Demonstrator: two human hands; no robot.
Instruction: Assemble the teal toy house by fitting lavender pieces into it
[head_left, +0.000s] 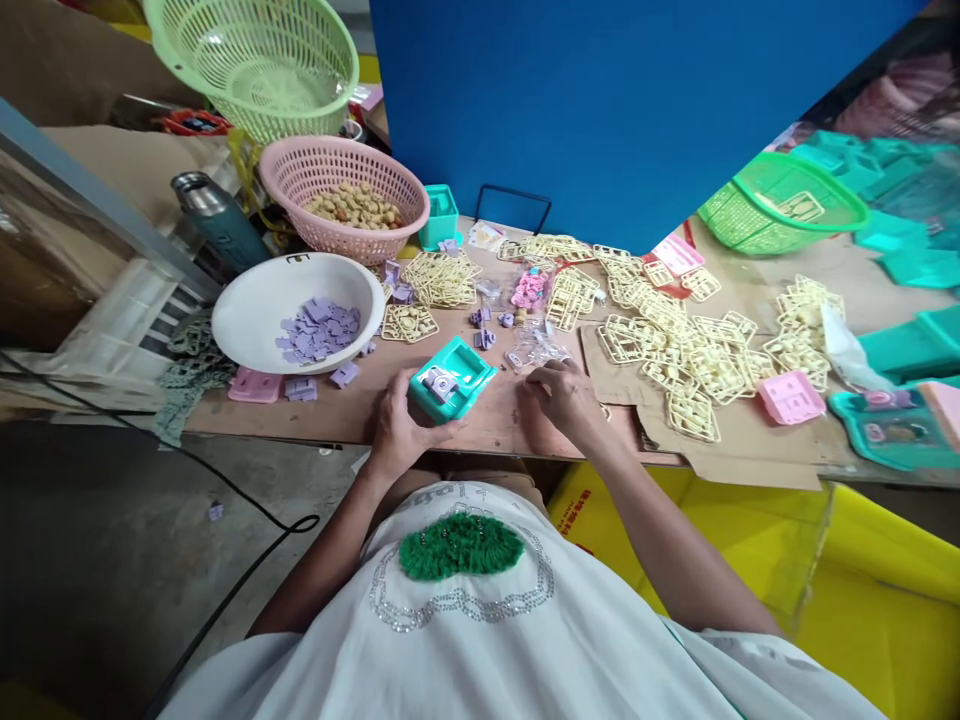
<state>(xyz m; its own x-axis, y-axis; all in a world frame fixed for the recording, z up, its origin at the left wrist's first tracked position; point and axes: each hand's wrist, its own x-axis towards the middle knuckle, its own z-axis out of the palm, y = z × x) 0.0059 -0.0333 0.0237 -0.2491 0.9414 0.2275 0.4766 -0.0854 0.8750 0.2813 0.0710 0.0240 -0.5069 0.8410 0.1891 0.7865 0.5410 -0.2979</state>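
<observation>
While the left hand point(397, 425) is gripping a teal toy housing point(452, 378) at the near edge of the tabletop point(495, 425), a lilac piece is already sitting in its top, so this unit looks partly assembled. The right hand point(561, 398) is resting just beside it, fingers curled over small clear bags point(536, 345); whether it is pinching a part I cannot tell. Plenty seems left: lilac parts are lying in the white bowl point(247, 310) toward the left edge, and cream sprue frames point(675, 350) are spreading across the right side.
</observation>
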